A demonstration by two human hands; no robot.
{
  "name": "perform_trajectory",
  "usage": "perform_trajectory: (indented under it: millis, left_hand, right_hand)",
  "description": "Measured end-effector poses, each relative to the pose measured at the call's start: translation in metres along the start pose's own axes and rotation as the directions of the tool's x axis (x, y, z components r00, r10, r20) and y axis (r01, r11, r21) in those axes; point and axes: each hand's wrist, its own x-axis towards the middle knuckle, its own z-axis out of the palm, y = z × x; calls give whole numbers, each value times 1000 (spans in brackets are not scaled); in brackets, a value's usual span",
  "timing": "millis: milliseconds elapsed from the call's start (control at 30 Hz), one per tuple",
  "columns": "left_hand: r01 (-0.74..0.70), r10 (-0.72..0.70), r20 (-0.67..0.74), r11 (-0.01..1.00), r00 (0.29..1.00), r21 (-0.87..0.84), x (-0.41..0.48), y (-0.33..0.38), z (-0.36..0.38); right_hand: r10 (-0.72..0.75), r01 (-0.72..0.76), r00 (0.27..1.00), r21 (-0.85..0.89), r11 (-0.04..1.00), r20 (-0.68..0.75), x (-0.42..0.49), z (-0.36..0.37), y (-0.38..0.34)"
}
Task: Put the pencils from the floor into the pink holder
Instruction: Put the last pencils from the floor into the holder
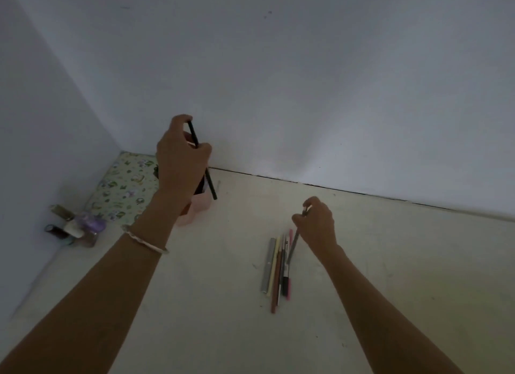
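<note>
The pink holder stands on the floor near the wall, mostly hidden behind my left wrist. My left hand is closed on a black pencil held steeply, its lower end beside the holder's right edge. Whether that tip is inside the holder I cannot tell. Several pencils and pens lie bunched on the floor to the right. Just above their far ends, my right hand pinches a grey pencil by its top, lifted at a slant with its lower end among the bunch.
A flowered cushion lies in the corner behind the holder. Small bottles and jars cluster at the left wall. White walls meet the pale floor along a dark seam.
</note>
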Motion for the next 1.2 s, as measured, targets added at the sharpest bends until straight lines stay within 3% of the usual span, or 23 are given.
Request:
perform_trajectory:
  millis: [67,133,267,333,400,567,700,767,867,967,1033,1200]
  left_hand:
    - [-36,37,-69,999,997,21,10,-12,-11]
    - [-74,76,-39,996,996,57,10,-23,-9]
    - [-187,178,61,954,982,235,5,-47,0]
    - [-252,267,16,885,963,391,6,-51,-2]
    - [-253,312,-73,867,947,429,9,-49,-11]
    - [-285,325,-93,912,941,296,4,-46,-29]
    - [-260,284,-72,937,956,232,-19,-44,-19]
    - [-259,267,-4,940,964,222,-37,-44,-8]
    - [-223,172,244,954,954,201,-74,-42,23]
    - [-60,-68,473,967,878,249,-116,-36,63]
    - [4,-189,545,946,816,323,-139,-32,88]
    - [-81,-303,595,844,744,531,-169,-31,119]
  right_hand:
    - [-42,58,996,203,978,-82,4,-5,-31]
    - [-105,147,986,365,919,-133,2,-3,-61]
    - [-239,305,951,501,810,-194,-8,14,-109]
    - [-305,387,921,499,775,-241,-12,25,-124]
    - [-375,473,881,495,729,-290,-16,36,-137]
    - [-545,610,792,378,696,-274,-18,72,-158]
    - [-653,699,709,143,701,-265,-13,91,-153]
    - [-589,666,728,156,730,-350,-9,86,-143]
    - [-449,563,800,238,792,-399,-1,67,-121]
    - [-328,447,868,299,843,-373,5,46,-96]
    - [-257,371,902,318,872,-347,6,31,-76]
    - [-146,267,924,322,908,-353,4,3,-30]
